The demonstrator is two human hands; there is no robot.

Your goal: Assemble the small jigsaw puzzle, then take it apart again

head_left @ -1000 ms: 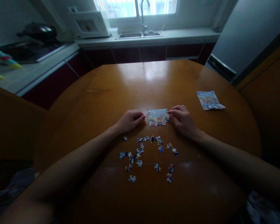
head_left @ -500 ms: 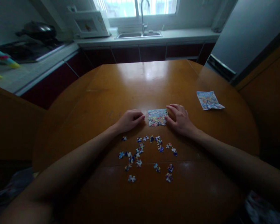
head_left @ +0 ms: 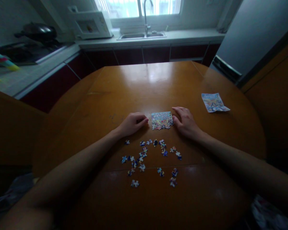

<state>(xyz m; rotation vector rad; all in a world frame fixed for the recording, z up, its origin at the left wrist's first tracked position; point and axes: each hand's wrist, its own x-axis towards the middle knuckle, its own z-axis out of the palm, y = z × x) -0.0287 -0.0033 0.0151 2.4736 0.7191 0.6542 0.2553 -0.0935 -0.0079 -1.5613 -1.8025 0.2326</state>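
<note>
A partly assembled jigsaw puzzle (head_left: 161, 120) lies flat on the wooden table, its upper side straight and its lower side jagged. To its left rests my left hand (head_left: 133, 124), fingers curled in and thumb against them, a small gap from the puzzle; I see nothing in it. My right hand (head_left: 186, 123) lies at the puzzle's right edge with fingers apart and holds nothing. Thumb and puzzle edge are very close; whether they touch I cannot tell. Nearer to me, loose jigsaw pieces (head_left: 141, 167) are scattered, several of them in touching clusters.
A creased picture sheet (head_left: 214, 103) lies on the right of the wooden table (head_left: 124, 89). Beyond the table are a sink (head_left: 132, 36), a microwave (head_left: 91, 25) and a stove with a pan (head_left: 39, 31). A fridge (head_left: 249, 38) stands at the right.
My right thumb has drawn back to the right from the puzzle's edge, uncovering more of it. My left hand and the loose pieces stay in place; the view has shifted slightly.
</note>
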